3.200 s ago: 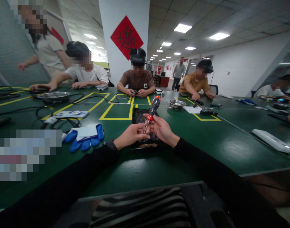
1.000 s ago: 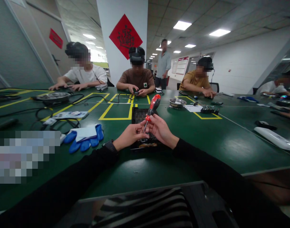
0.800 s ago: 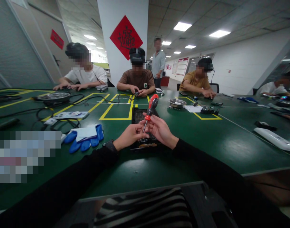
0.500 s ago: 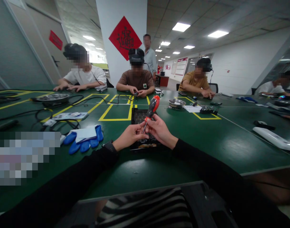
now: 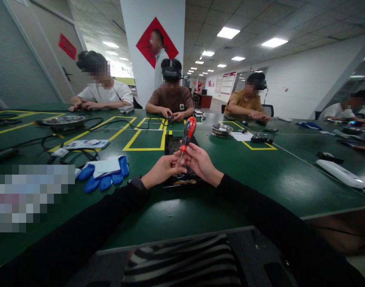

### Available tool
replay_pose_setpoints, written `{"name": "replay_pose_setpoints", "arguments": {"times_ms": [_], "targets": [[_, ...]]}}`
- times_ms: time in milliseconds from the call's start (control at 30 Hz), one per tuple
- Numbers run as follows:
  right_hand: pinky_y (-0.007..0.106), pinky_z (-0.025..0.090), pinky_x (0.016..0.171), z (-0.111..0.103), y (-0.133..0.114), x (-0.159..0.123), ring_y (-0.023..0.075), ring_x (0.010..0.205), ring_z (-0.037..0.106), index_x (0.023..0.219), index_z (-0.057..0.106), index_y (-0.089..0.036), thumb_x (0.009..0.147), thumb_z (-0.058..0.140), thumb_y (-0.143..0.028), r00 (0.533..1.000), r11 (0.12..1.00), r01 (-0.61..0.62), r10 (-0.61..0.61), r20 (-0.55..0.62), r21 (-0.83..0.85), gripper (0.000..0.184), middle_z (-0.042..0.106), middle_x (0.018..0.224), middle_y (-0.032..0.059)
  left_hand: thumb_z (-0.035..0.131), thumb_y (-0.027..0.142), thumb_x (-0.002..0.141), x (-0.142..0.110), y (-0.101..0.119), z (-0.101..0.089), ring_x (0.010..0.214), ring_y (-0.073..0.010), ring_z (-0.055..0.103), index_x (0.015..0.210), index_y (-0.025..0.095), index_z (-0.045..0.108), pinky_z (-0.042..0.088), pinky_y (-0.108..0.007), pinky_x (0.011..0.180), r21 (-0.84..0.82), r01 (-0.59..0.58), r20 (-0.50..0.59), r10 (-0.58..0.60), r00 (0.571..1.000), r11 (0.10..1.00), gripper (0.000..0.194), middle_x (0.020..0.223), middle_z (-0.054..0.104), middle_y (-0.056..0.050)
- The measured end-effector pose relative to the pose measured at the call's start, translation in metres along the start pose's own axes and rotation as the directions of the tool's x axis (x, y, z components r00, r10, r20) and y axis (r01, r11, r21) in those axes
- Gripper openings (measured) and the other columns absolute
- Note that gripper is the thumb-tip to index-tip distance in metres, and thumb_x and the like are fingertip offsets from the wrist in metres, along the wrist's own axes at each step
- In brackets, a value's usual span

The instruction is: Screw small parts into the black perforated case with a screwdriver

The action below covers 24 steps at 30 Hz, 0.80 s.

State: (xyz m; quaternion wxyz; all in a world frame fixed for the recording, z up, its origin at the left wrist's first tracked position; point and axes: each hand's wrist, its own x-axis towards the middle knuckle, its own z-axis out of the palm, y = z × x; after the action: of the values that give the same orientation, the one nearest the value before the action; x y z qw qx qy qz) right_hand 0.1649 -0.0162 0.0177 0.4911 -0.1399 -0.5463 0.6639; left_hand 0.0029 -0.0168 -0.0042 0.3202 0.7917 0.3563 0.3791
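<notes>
A screwdriver (image 5: 188, 132) with a red and dark grey handle stands nearly upright in the middle, handle up and leaning slightly right. My right hand (image 5: 204, 164) is closed on it around the red collar and upper shaft. At the lower shaft, my left hand (image 5: 160, 171) pinches with thumb and fingers; the tip is hidden among the fingertips. Beneath both hands lies an open black device casing (image 5: 172, 145) on the green table (image 5: 245, 199), partly covered by them. An orange-brown strip shows along its near edge.
Blue gloves (image 5: 92, 184) with a white cloth on top lie to the left, by black cables (image 5: 80, 157). A metal bowl (image 5: 221, 129) and a white sheet (image 5: 241, 136) sit beyond on the right. A long white object (image 5: 339, 173) is far right. Several people work across the table.
The screwdriver handle has tipped slightly left and sunk a little; my hands have hardly moved. The standing person in the background has moved left, in front of the red sign.
</notes>
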Motion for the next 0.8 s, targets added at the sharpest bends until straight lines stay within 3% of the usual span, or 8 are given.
{"name": "replay_pose_setpoints", "arguments": {"times_ms": [133, 267, 500, 633, 800], "targets": [[0.023, 0.050, 0.056, -0.0005, 0.0015, 0.0000, 0.0104, 0.062, 0.059, 0.095, 0.055, -0.015, 0.081, 0.058, -0.030, 1.000, 1.000, 0.011, -0.011, 0.003, -0.017, 0.020, 0.067, 0.090, 0.0072, 0.067, 0.043, 0.068, 0.0001, 0.0009, 0.0001, 0.054, -0.0074, 0.038, 0.072, 0.010, 0.056, 0.032, -0.020, 0.053, -0.023, 0.008, 0.005, -0.008, 1.000, 1.000, 0.035, 0.060, 0.045, 0.004], [0.022, 0.050, 0.055, -0.0017, 0.0037, 0.0010, 0.0091, 0.059, 0.058, 0.090, 0.051, -0.017, 0.077, 0.064, -0.029, 0.999, 0.999, 0.033, -0.034, -0.033, -0.032, 0.021, 0.066, 0.082, 0.0028, 0.069, 0.042, 0.067, -0.0003, 0.0020, 0.0004, 0.054, -0.0072, 0.036, 0.072, 0.011, 0.055, 0.031, -0.019, 0.052, -0.052, -0.016, 0.000, 0.016, 1.000, 0.999, 0.034, 0.057, 0.039, 0.006], [0.022, 0.049, 0.053, -0.0009, 0.0005, 0.0005, 0.0103, 0.060, 0.059, 0.096, 0.054, -0.016, 0.081, 0.057, -0.028, 1.000, 1.000, 0.016, -0.016, 0.006, 0.016, 0.019, 0.066, 0.084, 0.0044, 0.069, 0.040, 0.068, 0.0003, 0.0028, 0.0006, 0.055, -0.0071, 0.037, 0.071, 0.011, 0.054, 0.032, -0.019, 0.052, -0.046, -0.019, -0.008, 0.018, 1.000, 0.999, 0.032, 0.060, 0.042, 0.004], [0.023, 0.049, 0.053, -0.0007, -0.0010, -0.0003, 0.0116, 0.063, 0.059, 0.107, 0.055, -0.014, 0.082, 0.053, -0.024, 1.000, 0.999, -0.014, 0.014, -0.010, 0.039, 0.027, 0.066, 0.087, 0.0061, 0.068, 0.041, 0.068, 0.0004, 0.0025, 0.0007, 0.059, -0.0088, 0.041, 0.070, 0.011, 0.055, 0.035, -0.020, 0.055, -0.022, -0.011, -0.019, 0.010, 1.000, 1.000, 0.032, 0.062, 0.046, 0.003], [0.023, 0.049, 0.053, -0.0020, 0.0002, 0.0007, 0.0108, 0.060, 0.058, 0.102, 0.057, -0.014, 0.080, 0.055, -0.023, 1.000, 0.999, -0.014, 0.015, -0.017, 0.032, 0.024, 0.066, 0.084, 0.0051, 0.068, 0.043, 0.068, -0.0002, 0.0010, 0.0012, 0.056, -0.0078, 0.037, 0.065, 0.013, 0.050, 0.031, -0.020, 0.053, -0.040, -0.010, -0.019, 0.009, 1.000, 0.999, 0.035, 0.059, 0.041, 0.005]]}}
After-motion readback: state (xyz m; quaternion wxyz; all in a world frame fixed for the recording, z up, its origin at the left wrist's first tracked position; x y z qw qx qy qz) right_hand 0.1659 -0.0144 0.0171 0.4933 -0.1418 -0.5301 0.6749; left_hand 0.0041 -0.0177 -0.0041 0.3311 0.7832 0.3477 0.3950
